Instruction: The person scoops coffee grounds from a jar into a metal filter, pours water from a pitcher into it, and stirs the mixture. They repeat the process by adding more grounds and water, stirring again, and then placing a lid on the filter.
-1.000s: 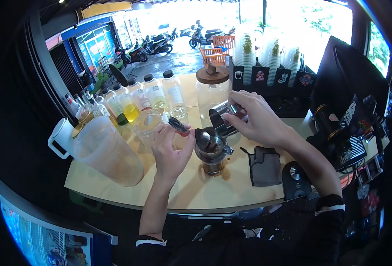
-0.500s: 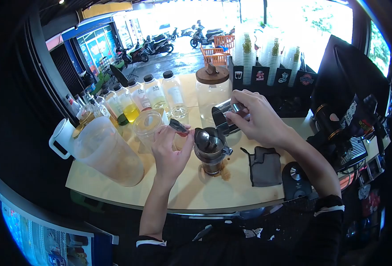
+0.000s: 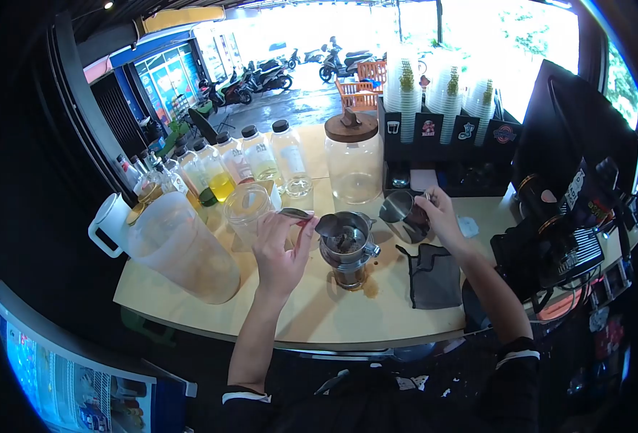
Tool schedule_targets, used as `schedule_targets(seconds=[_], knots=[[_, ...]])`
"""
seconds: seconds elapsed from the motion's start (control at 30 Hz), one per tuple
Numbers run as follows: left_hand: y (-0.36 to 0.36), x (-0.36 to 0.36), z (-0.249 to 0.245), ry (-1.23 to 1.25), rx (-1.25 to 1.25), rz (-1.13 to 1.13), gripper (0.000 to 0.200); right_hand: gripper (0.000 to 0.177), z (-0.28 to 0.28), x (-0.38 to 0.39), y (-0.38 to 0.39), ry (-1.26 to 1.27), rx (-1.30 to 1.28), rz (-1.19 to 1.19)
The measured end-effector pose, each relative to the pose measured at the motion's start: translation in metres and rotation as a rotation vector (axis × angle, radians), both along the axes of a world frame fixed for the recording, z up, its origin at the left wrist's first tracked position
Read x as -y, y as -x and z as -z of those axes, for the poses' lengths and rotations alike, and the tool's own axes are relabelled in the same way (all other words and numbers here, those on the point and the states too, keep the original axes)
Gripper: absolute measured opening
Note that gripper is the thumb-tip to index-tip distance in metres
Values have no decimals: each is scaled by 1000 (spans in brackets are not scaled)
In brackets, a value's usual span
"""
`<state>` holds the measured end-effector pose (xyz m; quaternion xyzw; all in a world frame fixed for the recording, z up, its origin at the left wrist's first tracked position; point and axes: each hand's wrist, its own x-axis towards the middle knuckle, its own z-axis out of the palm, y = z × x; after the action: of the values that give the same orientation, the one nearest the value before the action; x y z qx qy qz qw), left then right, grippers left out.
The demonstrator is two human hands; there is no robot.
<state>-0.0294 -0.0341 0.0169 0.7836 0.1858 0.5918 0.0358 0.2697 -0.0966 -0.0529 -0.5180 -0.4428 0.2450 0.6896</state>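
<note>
A metal spoon (image 3: 326, 226) is pinched between the thumb and fingers of my left hand (image 3: 279, 245), its bowl at the left rim of a metal coffee filter (image 3: 348, 254). Dark wet coffee shows inside the filter, which sits on a small glass vessel (image 3: 349, 278). To the right, my right hand (image 3: 442, 216) is closed around the handle of a metal pitcher (image 3: 400, 209), held low near the tabletop beside the filter. Brown liquid is spilled on the table at the foot of the glass vessel.
A dark cloth (image 3: 434, 278) lies right of the filter. Behind stand a wooden-lidded glass jar (image 3: 355, 169) and several capped bottles (image 3: 265, 155). A large frosted pitcher (image 3: 182, 245) and a clear plastic tub (image 3: 245, 216) are left. Stacked cups (image 3: 445, 101) and a coffee machine (image 3: 586, 238) stand right.
The metal pitcher has moved from above the filter down to its right, turning from tilted toward upright. The spoon's bowl has shifted to the filter's left rim. The view has shifted slightly.
</note>
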Motion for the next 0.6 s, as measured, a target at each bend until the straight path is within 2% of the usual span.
schedule_targets(seconds=[0.07, 0.17, 0.37, 0.47, 0.57, 0.6], knots=[[-1, 1, 0, 5, 5, 16, 10, 15, 30, -5, -14, 99, 5, 49], [-2, 3, -1, 14, 4, 19, 9, 16, 57, -13, -18, 100, -52, 49], [-5, 3, 0, 31, 30, 44, 9, 16, 86, -21, -29, 131, -136, 58], [-6, 3, 1, -5, 47, 69, 11, 19, 95, -19, -31, 94, -76, 115], [-6, 0, 2, -57, 26, 91, 14, 17, 101, -14, -44, 225, 73, 111], [-7, 0, 1, -56, 26, 92, 14, 17, 96, -13, -48, 236, 238, 150]])
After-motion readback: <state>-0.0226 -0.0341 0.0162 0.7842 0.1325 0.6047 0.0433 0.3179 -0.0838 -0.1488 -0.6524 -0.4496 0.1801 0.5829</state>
